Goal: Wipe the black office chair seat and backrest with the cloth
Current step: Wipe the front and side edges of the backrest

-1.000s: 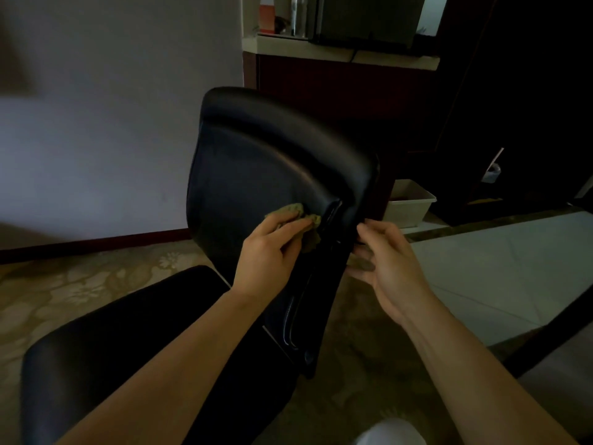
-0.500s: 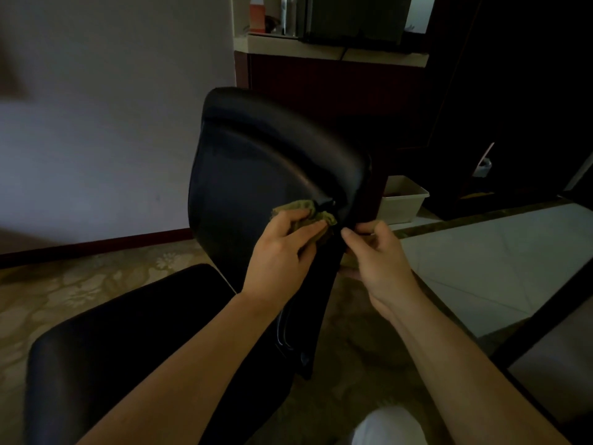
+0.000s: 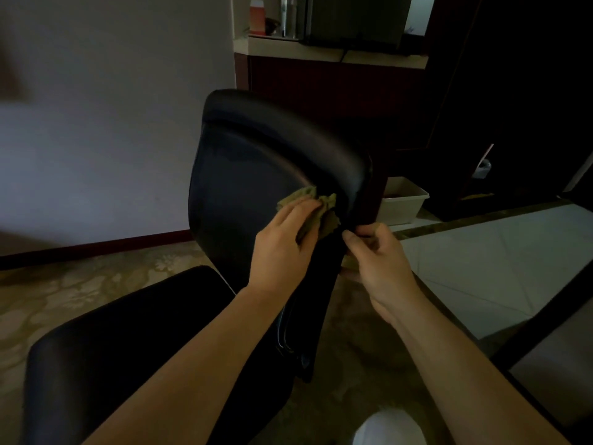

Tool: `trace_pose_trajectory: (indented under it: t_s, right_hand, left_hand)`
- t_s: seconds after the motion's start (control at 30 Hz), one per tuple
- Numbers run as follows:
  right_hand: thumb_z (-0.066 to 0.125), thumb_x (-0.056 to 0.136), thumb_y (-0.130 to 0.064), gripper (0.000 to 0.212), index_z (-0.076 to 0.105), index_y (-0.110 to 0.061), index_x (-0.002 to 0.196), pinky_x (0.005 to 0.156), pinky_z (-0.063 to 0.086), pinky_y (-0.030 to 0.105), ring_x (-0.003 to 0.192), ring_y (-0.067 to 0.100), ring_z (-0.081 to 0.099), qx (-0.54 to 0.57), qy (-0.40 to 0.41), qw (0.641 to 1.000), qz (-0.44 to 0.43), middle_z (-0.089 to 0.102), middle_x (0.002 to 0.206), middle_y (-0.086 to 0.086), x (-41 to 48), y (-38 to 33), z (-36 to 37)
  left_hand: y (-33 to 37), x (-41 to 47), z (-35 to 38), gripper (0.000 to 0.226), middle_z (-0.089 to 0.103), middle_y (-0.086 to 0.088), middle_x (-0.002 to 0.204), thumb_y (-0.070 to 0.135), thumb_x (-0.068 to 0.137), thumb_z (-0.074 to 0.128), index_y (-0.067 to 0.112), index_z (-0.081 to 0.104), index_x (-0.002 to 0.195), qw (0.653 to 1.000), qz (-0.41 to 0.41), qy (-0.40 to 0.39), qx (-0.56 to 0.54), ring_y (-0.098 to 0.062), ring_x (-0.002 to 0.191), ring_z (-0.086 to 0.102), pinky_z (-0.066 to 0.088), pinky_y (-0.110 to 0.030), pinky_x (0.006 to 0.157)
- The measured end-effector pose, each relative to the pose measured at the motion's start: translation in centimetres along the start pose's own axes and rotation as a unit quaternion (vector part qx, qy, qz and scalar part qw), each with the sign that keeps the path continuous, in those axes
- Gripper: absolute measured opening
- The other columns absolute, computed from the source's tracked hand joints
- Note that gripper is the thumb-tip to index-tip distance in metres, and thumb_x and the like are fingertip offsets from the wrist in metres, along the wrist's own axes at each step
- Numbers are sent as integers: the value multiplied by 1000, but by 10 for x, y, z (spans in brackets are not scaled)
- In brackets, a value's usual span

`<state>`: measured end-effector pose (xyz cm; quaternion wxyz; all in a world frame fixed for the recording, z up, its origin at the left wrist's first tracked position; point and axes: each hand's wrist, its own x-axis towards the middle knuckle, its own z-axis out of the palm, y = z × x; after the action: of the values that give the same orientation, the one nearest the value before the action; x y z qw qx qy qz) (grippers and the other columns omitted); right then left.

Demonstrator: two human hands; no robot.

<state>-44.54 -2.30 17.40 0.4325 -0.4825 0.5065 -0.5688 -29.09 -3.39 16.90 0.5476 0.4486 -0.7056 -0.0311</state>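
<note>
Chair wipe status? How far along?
Done: unclear, no wiped patch shows on the dark surface. In hand: the left hand holds the green cloth against the backrest near its right edge, and the right hand grips that edge, probably steadying it. Left: the seat has no cloth on it now. Whether it is already wiped cannot be told.

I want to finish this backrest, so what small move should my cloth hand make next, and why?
Probably sweep the left hand and cloth leftward across the backrest: the cloth sits bunched by its right edge, where the right hand grips, and the wide panel to the left lies uncovered.
</note>
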Motion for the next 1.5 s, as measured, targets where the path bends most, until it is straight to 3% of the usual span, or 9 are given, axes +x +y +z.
trace_pose_trajectory:
  t_s: [0.33, 0.47, 0.67, 0.83, 0.97, 1.1, 1.2, 1.37, 1.5]
  right_hand:
    - [64, 98, -26, 8, 63, -23, 106, 86, 62, 48, 94, 11, 72, 3, -6, 1000, -9, 70, 106, 1, -1, 3, 0]
    - [62, 99, -23, 8, 61, -20, 107, 83, 63, 44, 90, 5, 71, 14, -6, 1000, -11, 69, 104, 0, -3, 1, 2]
    - [64, 98, -31, 5, 62, -30, 102, 87, 61, 45, 100, 13, 70, -13, 9, 1000, -27, 70, 105, -4, -2, 4, 1]
    - [63, 99, -27, 5, 61, -26, 104, 82, 63, 39, 90, 5, 71, 4, 8, 1000, -18, 69, 106, -1, -4, 2, 2]
    - [62, 100, -23, 6, 62, -24, 105, 82, 62, 38, 89, 4, 71, 18, 3, 1000, -11, 69, 104, -2, -4, 1, 2]
    - [60, 100, -18, 6, 63, -21, 105, 77, 61, 32, 86, 1, 71, 37, 0, 999, 0, 70, 100, -4, -5, 2, 1]
    - [59, 101, -17, 6, 63, -21, 104, 73, 60, 29, 85, 0, 71, 46, 3, 999, 3, 71, 94, -8, -6, 2, 1]
    - [58, 101, -15, 7, 62, -20, 104, 68, 58, 24, 84, -1, 71, 45, 9, 999, 5, 70, 99, -4, -6, 2, 3]
    - [55, 102, -15, 10, 63, -20, 108, 72, 58, 29, 93, 6, 71, 66, 4, 998, 15, 70, 106, 1, -9, 4, 4]
  left_hand:
    - [-10, 3, -7, 24, 64, 9, 97, 12, 97, 64, 25, 52, 113, 996, -69, 43, -45, -4, 85, 65, 57, -21, 73]
    - [-13, 6, -4, 24, 69, 1, 118, 4, 94, 65, 13, 69, 116, 998, -23, 55, -27, -8, 109, 65, 56, -29, 94]
    - [-9, 1, -4, 31, 55, -1, 146, 25, 99, 59, 17, 68, 128, 1000, -10, -8, -28, -12, 135, 53, 45, -28, 111]
    - [-14, 5, -17, 38, 61, 11, 127, 15, 98, 62, 21, 51, 135, 997, -20, -39, -64, -2, 116, 62, 55, -27, 96]
    - [-21, 7, -13, 35, 55, 2, 145, 18, 98, 64, 20, 63, 134, 999, 22, -43, -1, -10, 133, 53, 48, -31, 109]
    - [-24, 6, -9, 32, 51, -3, 150, 18, 99, 62, 20, 67, 131, 997, 56, -43, 30, -16, 135, 52, 48, -35, 109]
    - [-22, 5, -7, 30, 52, -10, 146, 14, 99, 62, 15, 69, 128, 995, 73, -43, 56, -24, 131, 55, 51, -39, 106]
    - [-29, -2, -8, 28, 59, -11, 125, 12, 94, 66, 14, 72, 122, 989, 88, -57, 104, -26, 109, 63, 57, -42, 91]
    - [-37, -11, -9, 27, 63, -12, 124, 14, 94, 61, 12, 74, 117, 984, 115, -53, 125, -29, 113, 62, 57, -45, 93]
